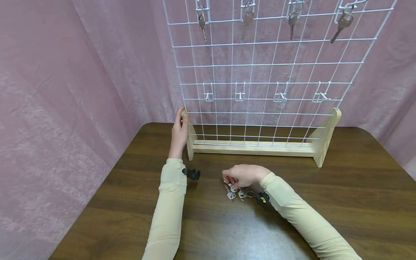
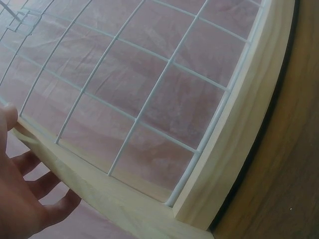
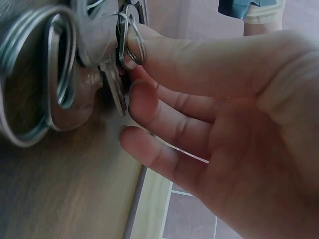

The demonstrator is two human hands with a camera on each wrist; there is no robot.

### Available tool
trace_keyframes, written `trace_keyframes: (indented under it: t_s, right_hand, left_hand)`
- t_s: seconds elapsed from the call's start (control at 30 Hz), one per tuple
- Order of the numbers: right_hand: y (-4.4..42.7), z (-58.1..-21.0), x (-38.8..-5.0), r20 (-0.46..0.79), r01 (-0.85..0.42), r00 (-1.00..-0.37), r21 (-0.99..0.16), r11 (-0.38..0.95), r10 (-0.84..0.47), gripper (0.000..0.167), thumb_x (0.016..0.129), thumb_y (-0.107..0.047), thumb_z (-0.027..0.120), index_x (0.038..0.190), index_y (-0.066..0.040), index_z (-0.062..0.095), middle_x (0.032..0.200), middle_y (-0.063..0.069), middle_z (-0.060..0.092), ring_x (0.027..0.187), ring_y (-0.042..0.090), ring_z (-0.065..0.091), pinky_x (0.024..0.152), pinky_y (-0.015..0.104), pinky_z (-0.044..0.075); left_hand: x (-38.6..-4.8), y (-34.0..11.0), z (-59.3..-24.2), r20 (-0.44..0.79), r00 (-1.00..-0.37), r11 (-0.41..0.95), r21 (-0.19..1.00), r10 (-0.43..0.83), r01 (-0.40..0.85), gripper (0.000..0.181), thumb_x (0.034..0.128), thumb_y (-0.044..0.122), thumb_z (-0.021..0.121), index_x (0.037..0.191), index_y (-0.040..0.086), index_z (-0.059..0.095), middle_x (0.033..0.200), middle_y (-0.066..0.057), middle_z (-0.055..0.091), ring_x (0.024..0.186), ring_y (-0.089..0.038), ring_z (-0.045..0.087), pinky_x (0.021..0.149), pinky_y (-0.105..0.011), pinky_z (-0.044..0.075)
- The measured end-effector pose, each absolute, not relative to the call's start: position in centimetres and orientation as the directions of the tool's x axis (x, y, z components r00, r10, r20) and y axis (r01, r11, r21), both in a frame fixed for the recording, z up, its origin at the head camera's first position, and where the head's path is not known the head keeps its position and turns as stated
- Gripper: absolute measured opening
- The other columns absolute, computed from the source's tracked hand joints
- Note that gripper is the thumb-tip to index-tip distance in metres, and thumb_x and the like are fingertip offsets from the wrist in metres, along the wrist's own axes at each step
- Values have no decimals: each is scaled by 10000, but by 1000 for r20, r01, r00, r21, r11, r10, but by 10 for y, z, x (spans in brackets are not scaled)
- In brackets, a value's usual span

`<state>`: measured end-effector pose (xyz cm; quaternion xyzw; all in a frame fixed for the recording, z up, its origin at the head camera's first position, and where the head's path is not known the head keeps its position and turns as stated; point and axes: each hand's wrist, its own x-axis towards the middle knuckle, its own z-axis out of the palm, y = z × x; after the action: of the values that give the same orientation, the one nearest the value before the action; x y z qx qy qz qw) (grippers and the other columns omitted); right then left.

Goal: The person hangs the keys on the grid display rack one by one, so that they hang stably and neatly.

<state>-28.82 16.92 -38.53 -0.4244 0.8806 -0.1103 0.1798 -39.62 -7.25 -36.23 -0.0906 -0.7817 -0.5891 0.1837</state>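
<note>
My left hand (image 1: 179,135) grips the left wooden upright (image 2: 124,209) of a white wire grid rack, thumb on the front side and the other fingers behind its edge. Over a small pile of keys (image 1: 231,195) on the table, my right hand (image 1: 243,174) reaches down with bent fingers. Up close in the right wrist view, the right thumb and forefinger pinch a key (image 3: 115,89) with a small metal ring (image 3: 135,42). The forefinger's tip is mostly hidden. Other keys with a larger split ring (image 3: 20,134) lie beside the fingers.
Several keys (image 1: 248,17) hang from hooks along the grid's (image 1: 264,65) upper part. A lower row carries several white hooks (image 1: 240,96). The rack's wooden base (image 1: 253,148) stands on a brown table (image 1: 136,187), with pink curtain (image 1: 97,90) behind and at the left.
</note>
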Motion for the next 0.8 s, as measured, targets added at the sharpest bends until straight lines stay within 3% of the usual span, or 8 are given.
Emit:
trace_keyframes:
  t_s: [0.3, 0.57, 0.8]
  right_hand:
    - [169, -385, -288, -264, -678, -589, -353, 645, -764, 305, 816, -2, 690, 1016, -178, 541, 705, -57, 550, 636, 25, 477, 629, 195, 419]
    - [172, -382, -288, -281, -642, -606, -380, 666, -745, 398, 829, -24, 701, 1172, -163, 552, 732, -33, 582, 656, 21, 489, 657, 201, 430]
    - [173, -382, -288, -305, -625, -620, -365, 690, -723, 344, 829, -32, 704, 1099, -172, 544, 732, -64, 556, 677, 33, 496, 670, 211, 432]
  left_hand:
    - [-397, -73, -363, 397, -914, 310, 882, -83, 355, 482, 1021, 482, 388, 1484, 357, 343, 1308, -159, 594, 1044, -272, 560, 843, -409, 438]
    - [-398, -72, -364, 394, -916, 307, 884, -81, 353, 497, 1014, 508, 380, 1489, 368, 329, 1284, -161, 596, 1013, -292, 555, 803, -379, 424]
    - [-398, -71, -363, 397, -914, 318, 880, -82, 354, 499, 1020, 491, 377, 1496, 351, 323, 1295, -164, 591, 1019, -290, 556, 820, -394, 431]
